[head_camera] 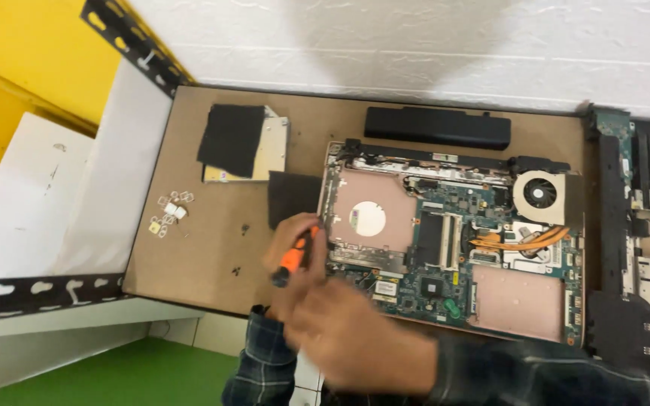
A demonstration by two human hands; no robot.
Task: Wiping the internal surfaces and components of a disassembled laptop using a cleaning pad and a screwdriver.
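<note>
An opened laptop base (520,304) lies on the brown board (189,256), its green circuit board (430,282), copper heat pipe (520,239) and round fan (539,193) exposed. My left hand (289,239) is closed around an orange and black screwdriver (293,259), whose tip points at the laptop's left edge. My right hand (351,338) is blurred and sits just below and in front of the left hand, over its wrist. Whether it grips anything is unclear. Both forearms wear dark plaid sleeves.
A long black battery (438,126) lies at the back. At the left are an optical drive (274,146) under a black sheet (231,139), a black pad (291,195) and several small white parts (171,214). More laptop casing (641,225) lies right. Black slotted brackets (39,289) flank the board.
</note>
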